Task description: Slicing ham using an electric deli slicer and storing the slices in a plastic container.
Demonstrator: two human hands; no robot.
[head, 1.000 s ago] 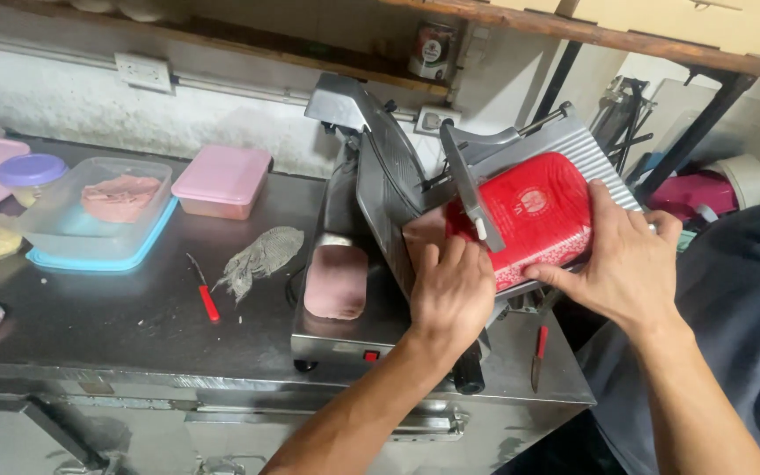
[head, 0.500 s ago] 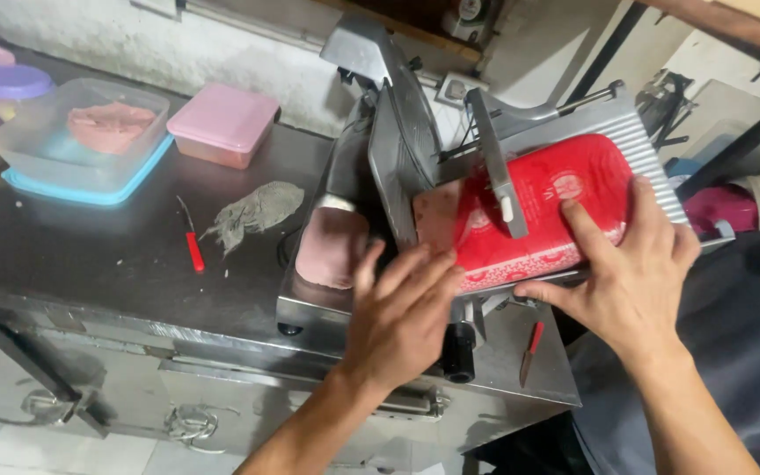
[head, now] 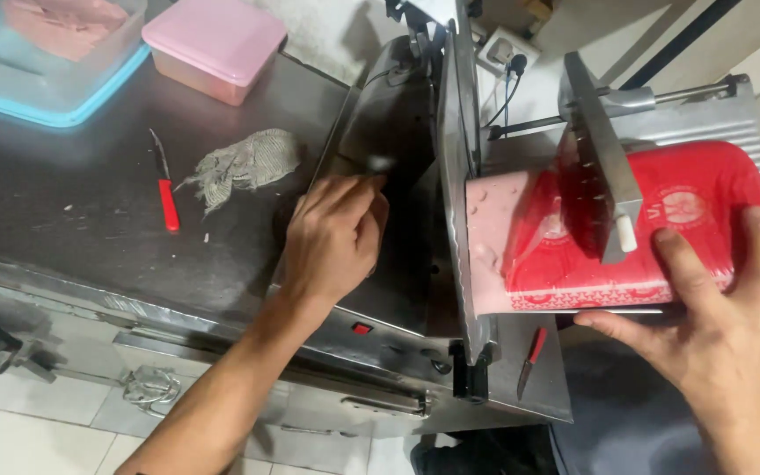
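A pink meat loaf in a red wrapper [head: 661,220] lies on the carriage of a steel slicing machine [head: 398,114], its bare cut end against the round blade [head: 455,185]. A toothed metal holder [head: 600,167] presses down on the loaf. My right hand [head: 719,330] grips the loaf's near side from the right. My left hand [head: 336,233] rests, fingers bent, on the machine's receiving plate left of the blade. It hides whatever lies under its palm.
On the dark steel counter [head: 90,237] lie a red-handled knife [head: 167,198] and a grey rag [head: 244,158]. Behind them stand a pink lidded box [head: 213,44] and a clear blue-rimmed tub with meat [head: 46,53]. Another red-handled knife [head: 531,356] lies below the carriage.
My left hand has moved left from the loaf onto the receiving plate, covering the stack of pink slices seen earlier. The camera has come closer. My right hand stays on the loaf.
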